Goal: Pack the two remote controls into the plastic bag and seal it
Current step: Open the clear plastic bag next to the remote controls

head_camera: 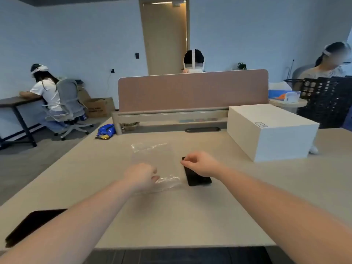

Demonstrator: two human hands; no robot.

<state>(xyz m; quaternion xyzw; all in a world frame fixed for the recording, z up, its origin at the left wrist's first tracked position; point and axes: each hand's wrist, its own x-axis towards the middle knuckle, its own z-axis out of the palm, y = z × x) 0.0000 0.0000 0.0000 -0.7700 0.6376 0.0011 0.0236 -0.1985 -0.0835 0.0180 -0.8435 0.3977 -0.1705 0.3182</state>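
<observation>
Fingers of your right hand point(200, 163) pinch the remote point(196, 177); left hand point(142, 175) grips the bag point(152, 161) mouth, so lift it wide.

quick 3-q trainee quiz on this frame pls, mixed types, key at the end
1. True or false: the black remote already lies inside the clear plastic bag.
2. Which hand is on the remote? A) left hand B) right hand C) neither
3. Fill in: the white box stands on the table to the ___ of the bag.

Key
1. False. It lies on the table beside the bag's right edge.
2. B. The right hand pinches the remote's far end, while the left hand is at the bag's near edge.
3. Right, and further back.
</observation>
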